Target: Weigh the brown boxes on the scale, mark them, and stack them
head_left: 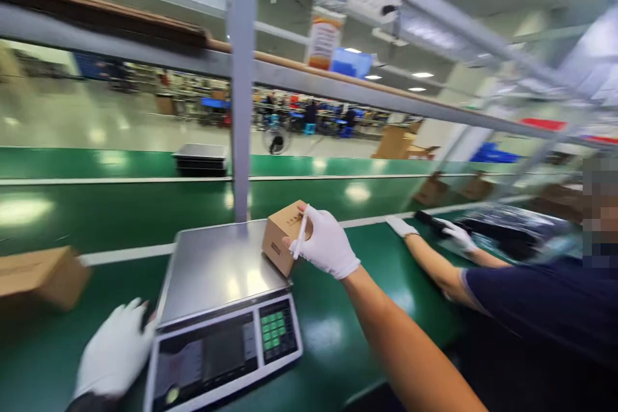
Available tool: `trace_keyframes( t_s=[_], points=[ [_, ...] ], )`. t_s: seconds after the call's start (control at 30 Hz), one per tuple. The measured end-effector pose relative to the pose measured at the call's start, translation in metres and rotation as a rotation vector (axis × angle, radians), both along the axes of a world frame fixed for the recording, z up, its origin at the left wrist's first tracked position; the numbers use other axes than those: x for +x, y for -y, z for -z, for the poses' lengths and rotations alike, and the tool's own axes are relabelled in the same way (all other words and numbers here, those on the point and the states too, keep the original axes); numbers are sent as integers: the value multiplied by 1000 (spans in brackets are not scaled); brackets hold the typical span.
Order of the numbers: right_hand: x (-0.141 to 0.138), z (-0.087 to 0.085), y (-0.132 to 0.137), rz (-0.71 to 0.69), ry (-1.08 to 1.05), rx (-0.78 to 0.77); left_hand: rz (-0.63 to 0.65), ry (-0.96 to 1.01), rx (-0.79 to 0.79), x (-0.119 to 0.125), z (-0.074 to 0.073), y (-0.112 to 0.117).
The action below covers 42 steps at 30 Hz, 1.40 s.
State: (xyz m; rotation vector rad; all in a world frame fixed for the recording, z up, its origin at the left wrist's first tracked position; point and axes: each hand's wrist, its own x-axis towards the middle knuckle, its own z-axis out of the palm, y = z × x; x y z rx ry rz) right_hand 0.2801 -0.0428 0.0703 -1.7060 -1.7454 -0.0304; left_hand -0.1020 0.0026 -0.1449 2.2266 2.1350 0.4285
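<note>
My right hand (326, 244), in a white glove, grips a small brown cardboard box (281, 235) and a white pen together. The box hangs tilted at the right rear corner of the steel pan of a weighing scale (212, 267). My left hand (114, 353), also gloved, rests on the green belt at the scale's left front corner, touching its edge; its fingers are curled and blurred. The scale's display and green keypad (273, 329) face me.
Another brown box (41, 275) lies on the green conveyor (367, 283) at far left. A grey upright post (241, 84) rises behind the scale. A co-worker's gloved hands (456, 234) handle dark items in plastic at right. Black trays (201, 159) sit beyond.
</note>
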Motion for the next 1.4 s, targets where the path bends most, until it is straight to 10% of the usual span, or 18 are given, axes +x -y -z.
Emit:
trace_keyframes(
  t_s=[0.2,0.47,0.6,0.93,1.1,1.27,1.4],
  points=[
    [-34,20,-26,-202,-237,28,-39,-107,92,-7,2,2],
    [16,188,-12,156,-456,-235,-39,-56,91,-10,4,0],
    [2,217,22,208,-445,-194,-44,1,100,-10,5,-2],
    [2,205,18,252,-535,-258,-92,265,108,1,8,28],
    [11,165,1,124,-518,-165,-154,437,84,10,4,53],
    [-3,90,-22,-112,-569,-85,-160,603,270,26,-50,55],
    [-39,31,-35,-254,-511,28,136,558,609,62,-108,54]
  ],
)
